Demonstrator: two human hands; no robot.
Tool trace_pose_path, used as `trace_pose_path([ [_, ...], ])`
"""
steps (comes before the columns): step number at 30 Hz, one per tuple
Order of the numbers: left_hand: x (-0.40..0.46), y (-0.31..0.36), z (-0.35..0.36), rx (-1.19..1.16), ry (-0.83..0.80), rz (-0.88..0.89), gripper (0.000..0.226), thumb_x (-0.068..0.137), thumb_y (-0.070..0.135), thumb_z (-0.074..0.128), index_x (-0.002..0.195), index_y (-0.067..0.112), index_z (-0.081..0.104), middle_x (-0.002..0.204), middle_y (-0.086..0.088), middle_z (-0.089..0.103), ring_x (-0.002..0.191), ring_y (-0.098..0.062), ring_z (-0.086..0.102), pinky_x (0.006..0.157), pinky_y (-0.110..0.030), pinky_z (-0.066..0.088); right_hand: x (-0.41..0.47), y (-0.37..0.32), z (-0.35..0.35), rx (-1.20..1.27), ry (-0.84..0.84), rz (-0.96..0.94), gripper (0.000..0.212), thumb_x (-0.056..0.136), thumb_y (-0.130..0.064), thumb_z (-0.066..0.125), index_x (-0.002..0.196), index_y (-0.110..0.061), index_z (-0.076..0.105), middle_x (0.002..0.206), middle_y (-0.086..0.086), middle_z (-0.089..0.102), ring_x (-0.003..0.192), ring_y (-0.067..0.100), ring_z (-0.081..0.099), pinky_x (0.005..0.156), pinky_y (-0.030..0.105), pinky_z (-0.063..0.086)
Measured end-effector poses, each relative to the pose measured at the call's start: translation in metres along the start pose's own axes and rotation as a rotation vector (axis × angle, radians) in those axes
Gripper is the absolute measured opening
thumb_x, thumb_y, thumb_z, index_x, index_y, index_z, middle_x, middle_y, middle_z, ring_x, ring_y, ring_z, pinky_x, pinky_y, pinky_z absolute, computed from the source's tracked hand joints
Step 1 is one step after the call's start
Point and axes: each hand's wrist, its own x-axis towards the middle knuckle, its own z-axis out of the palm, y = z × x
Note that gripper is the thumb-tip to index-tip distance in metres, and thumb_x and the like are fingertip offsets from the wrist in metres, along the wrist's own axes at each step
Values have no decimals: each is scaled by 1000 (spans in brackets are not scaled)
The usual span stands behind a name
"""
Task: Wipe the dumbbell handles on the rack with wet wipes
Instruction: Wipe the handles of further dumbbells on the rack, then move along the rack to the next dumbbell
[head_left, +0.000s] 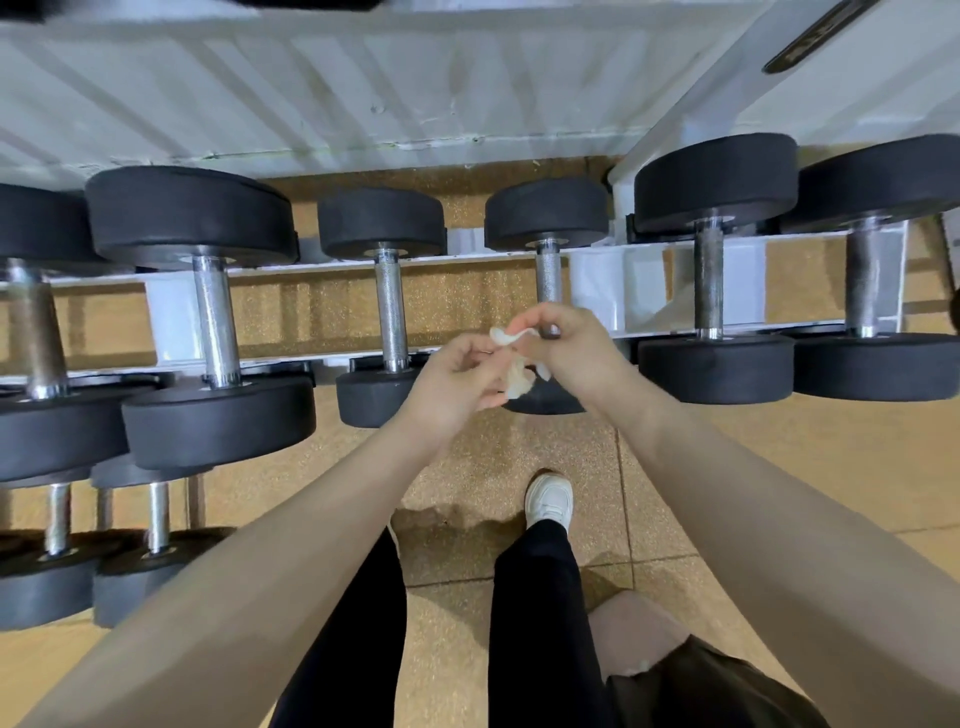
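- Over the middle tier of a white metal rack (631, 291), both hands meet just in front of a small dumbbell.
- Left hand (457, 387): fingers curled, pinching the lower part of a crumpled wet wipe (511, 364) between thumb and fingertips.
- Right hand (569, 345): fingers bent, gripping the upper fold of the same wipe; it partly hides the near end of the dumbbell handle (548, 278) behind it.
- The wipe is thin, pale and creased, bunched into an uneven strip that hangs between the two hands, clear of the metal.
- That handle is a short chrome bar with a fine knurled texture, joining two round, matte black rubber heads.
- To its left lies a similar small dumbbell (389, 306); further left, a larger dumbbell (213, 322) with thick disc heads and a shinier bar.
- To the right, two heavy dumbbells (709, 275) with darker, duller knurled bars rest side by side across the rack rails.
- A lower tier at the left edge carries more black-headed weights (104, 561).
- Below, speckled tan floor tiles (727, 467), black trouser legs and a white shoe (549, 499).
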Motion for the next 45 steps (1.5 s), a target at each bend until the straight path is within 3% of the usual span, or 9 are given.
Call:
trace_pose_path([
  [5, -3, -5, -41, -142, 99, -11, 8, 92, 4, 54, 94, 12, 55, 96, -7, 62, 82, -14, 65, 73, -21, 57, 0, -12, 40, 257, -129, 77, 28, 91, -4, 47, 89, -15, 72, 109, 5, 68, 105, 19, 61, 95, 33, 46],
  [12, -6, -5, -127, -128, 169, -62, 9, 92, 4, 53, 97, 10, 57, 102, -12, 63, 88, -19, 63, 80, -28, 54, 18, -25, 96, 233, -186, 122, 28, 93, -10, 55, 119, -18, 53, 120, 4, 60, 101, 17, 64, 90, 34, 52],
  [18, -19, 13, -165, 73, 3, -44, 12, 89, 3, 58, 100, 7, 62, 93, -9, 64, 77, -16, 61, 69, -22, 52, 11, -31, 129, 160, -281, 65, 45, 90, -8, 58, 130, -27, 51, 131, -6, 51, 119, 11, 52, 94, 31, 50],
  [21, -34, 28, -150, 180, -106, -65, 15, 86, 1, 62, 100, 5, 63, 92, -8, 66, 78, -16, 63, 67, -21, 54, -14, -31, 125, 222, -190, 33, 30, 87, -5, 63, 115, -14, 60, 116, 2, 58, 104, 15, 60, 90, 33, 53],
  [25, -49, 32, -112, 232, -178, -157, 19, 87, 4, 61, 105, 7, 57, 107, -19, 64, 92, -29, 65, 86, -38, 54, -58, -21, 110, 187, -6, 18, 14, 85, -2, 64, 89, -14, 59, 89, 3, 56, 81, 13, 54, 78, 29, 46],
  [28, -68, 26, -72, 225, -255, -237, 24, 90, 3, 56, 114, 5, 54, 106, -15, 63, 85, -17, 66, 73, -23, 57, -103, -2, 92, 206, 168, 47, 17, 83, -1, 66, 81, -15, 57, 81, 3, 55, 77, 16, 52, 74, 32, 44],
  [36, -132, -34, 27, 379, -538, -366, 11, 96, 5, 48, 89, 4, 56, 95, -15, 65, 81, -17, 66, 71, -20, 57, -247, 63, 69, 188, 504, 205, 8, 84, -6, 64, 92, -8, 65, 87, 10, 66, 77, 23, 62, 71, 30, 51],
  [39, -170, -67, 69, 464, -655, -404, 9, 96, 6, 48, 92, 5, 57, 100, -15, 66, 86, -17, 66, 78, -21, 56, -312, 103, 67, 223, 691, 251, 10, 83, -10, 67, 92, -14, 64, 88, 10, 67, 83, 29, 63, 77, 40, 52],
  [45, -250, -165, 129, 711, -812, -332, 14, 97, 20, 47, 103, 22, 60, 118, -2, 62, 109, -13, 59, 101, -32, 44, -431, 194, 86, 147, 933, 485, 9, 88, -21, 62, 93, -17, 56, 83, -4, 61, 77, 12, 58, 71, 29, 49],
])
